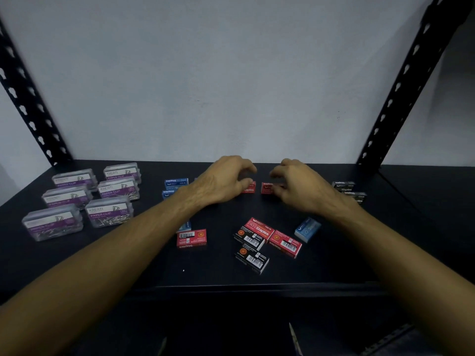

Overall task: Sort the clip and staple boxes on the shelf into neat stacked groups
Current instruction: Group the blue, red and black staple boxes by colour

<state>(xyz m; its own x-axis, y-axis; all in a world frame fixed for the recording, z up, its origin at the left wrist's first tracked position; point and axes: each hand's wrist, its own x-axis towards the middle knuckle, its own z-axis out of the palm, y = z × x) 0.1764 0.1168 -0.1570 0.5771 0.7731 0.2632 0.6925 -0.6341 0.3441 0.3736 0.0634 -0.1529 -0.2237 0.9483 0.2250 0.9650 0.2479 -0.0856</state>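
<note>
- Red boxes: two (pixel 248 188) (pixel 267 188) are sitting mid-shelf (pixel 334 265), apart.
- Our left hand (pixel 226 179) and right hand (pixel 295 186) are reaching them, fingers curled; whether they are pinching, we cannot tell.
- We should be squaring edges before stacking.

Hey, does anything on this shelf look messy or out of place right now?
Yes. Near the front, red staple boxes and black staple boxes lie mixed in a crooked cluster, several barcode-side up. A blue staple box sits tilted alone beside them. The paper clip boxes at left are already in tidy rows.
</note>
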